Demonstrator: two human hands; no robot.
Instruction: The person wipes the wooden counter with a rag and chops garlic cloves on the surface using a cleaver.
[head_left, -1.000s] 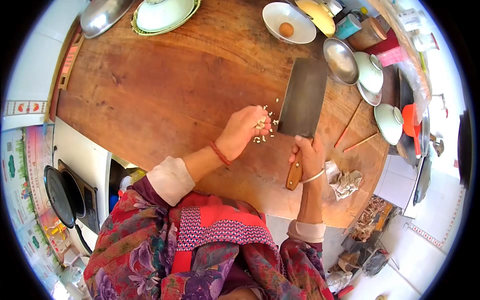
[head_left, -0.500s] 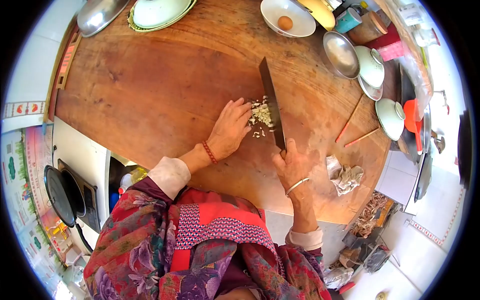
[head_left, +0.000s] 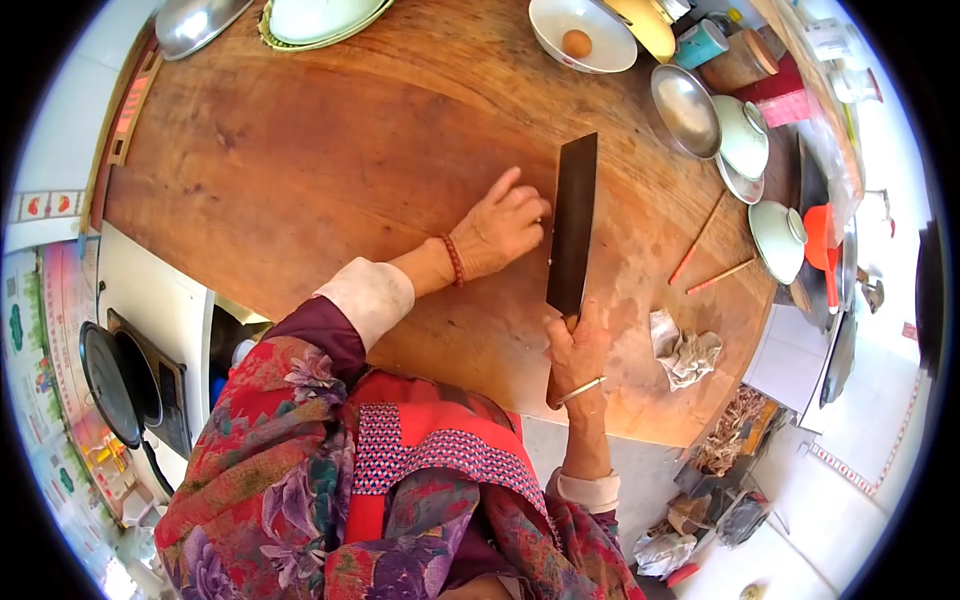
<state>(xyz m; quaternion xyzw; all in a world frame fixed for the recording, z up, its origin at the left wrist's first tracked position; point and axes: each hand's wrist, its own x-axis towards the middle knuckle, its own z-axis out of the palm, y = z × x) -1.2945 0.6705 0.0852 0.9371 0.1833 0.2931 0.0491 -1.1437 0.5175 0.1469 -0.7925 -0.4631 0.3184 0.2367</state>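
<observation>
My right hand (head_left: 578, 350) grips the handle of a wide dark cleaver (head_left: 573, 225). The blade points away from me, its broad flat side turned toward the camera. Close to the blade's left side is my left hand (head_left: 497, 228), its fingers loosely bent and apart, the uppermost one sticking out. A small pale bit shows by its fingertips. The pale chopped pieces from before are out of sight; whether the hand or blade covers them I cannot tell. Both are over the wooden table (head_left: 330, 190).
A white bowl (head_left: 606, 52) with an egg (head_left: 576, 43) stands at the back. To the right are a metal bowl (head_left: 686, 112), an upturned pale bowl (head_left: 778, 242), two red-tipped sticks (head_left: 697, 238) and a crumpled cloth (head_left: 686, 350). A green-rimmed dish (head_left: 325, 20) sits back left.
The cleaver has turned from edge-on to showing its flat side, and shifted right and nearer me. My left hand has moved right, its fingers more bent. The chopped pieces have gone from view.
</observation>
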